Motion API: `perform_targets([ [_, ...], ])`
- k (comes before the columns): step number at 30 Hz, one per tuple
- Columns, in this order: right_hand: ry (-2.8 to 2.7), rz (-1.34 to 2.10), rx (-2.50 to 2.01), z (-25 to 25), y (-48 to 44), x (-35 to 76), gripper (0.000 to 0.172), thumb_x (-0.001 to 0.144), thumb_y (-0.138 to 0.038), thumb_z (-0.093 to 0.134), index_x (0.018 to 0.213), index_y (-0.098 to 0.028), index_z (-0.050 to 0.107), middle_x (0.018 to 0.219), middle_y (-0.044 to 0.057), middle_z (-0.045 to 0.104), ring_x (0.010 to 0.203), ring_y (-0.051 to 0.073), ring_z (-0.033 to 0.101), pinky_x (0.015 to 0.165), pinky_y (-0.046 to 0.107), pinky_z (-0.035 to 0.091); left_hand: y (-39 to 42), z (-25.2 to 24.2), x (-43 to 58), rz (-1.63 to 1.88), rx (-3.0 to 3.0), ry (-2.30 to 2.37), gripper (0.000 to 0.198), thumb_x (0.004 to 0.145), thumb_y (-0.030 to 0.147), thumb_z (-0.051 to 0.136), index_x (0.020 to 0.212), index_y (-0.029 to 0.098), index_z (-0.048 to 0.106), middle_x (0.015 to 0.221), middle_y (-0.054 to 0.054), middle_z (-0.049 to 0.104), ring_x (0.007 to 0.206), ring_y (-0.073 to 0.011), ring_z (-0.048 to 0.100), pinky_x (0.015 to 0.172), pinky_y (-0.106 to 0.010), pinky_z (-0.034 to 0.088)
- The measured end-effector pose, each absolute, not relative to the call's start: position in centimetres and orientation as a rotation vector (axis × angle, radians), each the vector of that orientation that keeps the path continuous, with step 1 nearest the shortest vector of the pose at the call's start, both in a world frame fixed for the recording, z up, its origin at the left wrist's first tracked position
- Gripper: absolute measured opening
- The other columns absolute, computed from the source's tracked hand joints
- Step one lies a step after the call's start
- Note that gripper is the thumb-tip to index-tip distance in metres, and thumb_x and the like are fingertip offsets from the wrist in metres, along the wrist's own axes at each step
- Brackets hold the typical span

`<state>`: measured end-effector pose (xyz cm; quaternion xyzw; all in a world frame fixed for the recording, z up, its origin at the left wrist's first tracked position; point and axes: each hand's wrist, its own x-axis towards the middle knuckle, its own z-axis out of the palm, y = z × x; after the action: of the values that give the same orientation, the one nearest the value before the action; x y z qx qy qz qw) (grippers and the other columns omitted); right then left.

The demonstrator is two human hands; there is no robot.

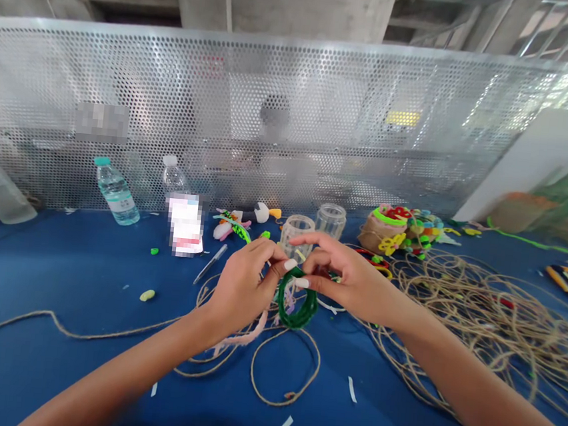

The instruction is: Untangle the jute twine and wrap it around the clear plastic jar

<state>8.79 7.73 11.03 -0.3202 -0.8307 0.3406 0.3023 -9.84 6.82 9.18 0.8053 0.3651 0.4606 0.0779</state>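
Over the middle of the table, my left hand [247, 280] and my right hand [351, 276] are close together. Between them hangs a dark green, fuzzy pipe cleaner ring [298, 320], pinched at its top by the thumb and fingers of both hands. My right index finger reaches out above the ring. Behind my hands stand two clear jars [331, 221], the nearer one partly covered by my fingers. A pink pipe cleaner [252, 334] lies below my left hand, and a loop of twine [280, 403] lies beneath the ring.
Tangled twine [485, 313] spreads over the right side, with a cutter knife [566, 282] beyond it. A twine-wrapped jar [383, 230] holds colourful pipe cleaners. On the left are a water bottle [118, 194], a pen [210, 264] and paper scraps. A perforated metal panel [313, 115] borders the back.
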Motion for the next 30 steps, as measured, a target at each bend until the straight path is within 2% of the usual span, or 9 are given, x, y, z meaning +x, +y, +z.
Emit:
perform_targets([
  [8, -2.122, 1.126, -0.74, 11.0, 8.0, 8.7, 0.034, 0.081, -0.022, 0.057, 0.112, -0.02, 0.044, 0.069, -0.005, 0.046, 0.063, 0.008, 0.044, 0.059, 0.021, 0.037, 6.8, 9.0, -9.9, 1.385, 2.293, 1.099, 0.014, 0.083, 0.012, 0.05, 0.071, 0.016, 0.053, 0.067, 0.001, 0.054, 0.064, -0.0104, 0.049, 0.061, -0.024, 0.039],
  [11, -2.059, 1.202, -0.679, 11.1, 8.3, 9.0, 0.037, 0.082, -0.021, 0.056, 0.116, -0.019, 0.042, 0.069, -0.006, 0.045, 0.063, 0.007, 0.045, 0.061, 0.02, 0.038, 7.3, 9.1, -10.4, 1.293, 2.127, 0.962, 0.006, 0.084, 0.018, 0.051, 0.088, 0.017, 0.056, 0.087, -0.002, 0.06, 0.075, -0.0112, 0.055, 0.069, -0.025, 0.044],
  [13, -2.04, 1.208, -0.668, 11.4, 8.5, 9.3, 0.042, 0.083, -0.023, 0.056, 0.121, -0.019, 0.039, 0.073, -0.004, 0.048, 0.07, 0.008, 0.05, 0.066, 0.021, 0.04, 7.7, 9.4, -10.9, 1.207, 1.977, 0.855, 0.027, 0.082, 0.023, 0.056, 0.108, 0.018, 0.051, 0.104, -0.006, 0.059, 0.081, -0.0127, 0.059, 0.072, -0.027, 0.048],
  [14, -2.043, 1.2, -0.679, 11.5, 8.5, 9.5, 0.043, 0.083, -0.024, 0.055, 0.123, -0.019, 0.038, 0.077, -0.003, 0.051, 0.074, 0.009, 0.052, 0.069, 0.022, 0.041, 7.8, 9.6, -11.0, 1.169, 1.922, 0.838, 0.034, 0.08, 0.024, 0.058, 0.112, 0.017, 0.05, 0.106, -0.007, 0.06, 0.082, -0.0134, 0.06, 0.071, -0.027, 0.049],
  [16, -2.06, 1.171, -0.715, 11.6, 8.5, 9.7, 0.041, 0.084, -0.028, 0.053, 0.122, -0.019, 0.04, 0.083, 0.0, 0.055, 0.079, 0.011, 0.054, 0.07, 0.024, 0.042, 7.8, 10.1, -11.2, 1.088, 1.885, 0.861, 0.03, 0.077, 0.024, 0.061, 0.106, 0.014, 0.057, 0.095, -0.007, 0.065, 0.077, -0.0138, 0.061, 0.069, -0.026, 0.05],
  [19, -2.106, 1.048, -0.783, 11.4, 8.4, 9.5, 0.037, 0.082, -0.029, 0.056, 0.116, -0.02, 0.045, 0.084, 0.001, 0.057, 0.076, 0.011, 0.054, 0.066, 0.024, 0.043, 7.7, 10.5, -11.2, 1.01, 1.876, 0.87, 0.017, 0.076, 0.023, 0.062, 0.088, 0.012, 0.065, 0.083, -0.006, 0.068, 0.074, -0.0135, 0.062, 0.068, -0.025, 0.05],
  [22, -2.124, 0.759, -0.881, 10.8, 8.3, 9.0, 0.037, 0.076, -0.023, 0.061, 0.111, -0.02, 0.05, 0.083, 0.0, 0.058, 0.075, 0.012, 0.056, 0.067, 0.025, 0.045, 7.7, 10.2, -11.0, 1.003, 1.832, 0.866, 0.018, 0.076, 0.024, 0.061, 0.089, 0.012, 0.066, 0.083, -0.006, 0.067, 0.072, -0.0128, 0.061, 0.066, -0.023, 0.051],
  [26, -2.076, 0.433, -0.962, 10.1, 8.3, 8.3, 0.029, 0.077, -0.013, 0.054, 0.106, -0.019, 0.054, 0.087, 0.001, 0.062, 0.076, 0.012, 0.058, 0.066, 0.025, 0.048, 7.9, 9.7, -10.9, 1.014, 1.787, 0.897, 0.021, 0.074, 0.023, 0.061, 0.089, 0.011, 0.067, 0.082, -0.006, 0.067, 0.066, -0.0121, 0.06, 0.06, -0.024, 0.053],
  [30, -2.072, 0.118, -0.944, 9.8, 8.2, 8.1, 0.02, 0.077, -0.008, 0.053, 0.094, -0.018, 0.057, 0.089, 0.003, 0.061, 0.067, 0.011, 0.055, 0.064, 0.026, 0.049, 8.1, 9.6, -11.1, 1.007, 1.736, 0.873, 0.018, 0.074, 0.024, 0.059, 0.085, 0.012, 0.067, 0.081, -0.005, 0.066, 0.065, -0.0124, 0.061, 0.058, -0.025, 0.055],
])
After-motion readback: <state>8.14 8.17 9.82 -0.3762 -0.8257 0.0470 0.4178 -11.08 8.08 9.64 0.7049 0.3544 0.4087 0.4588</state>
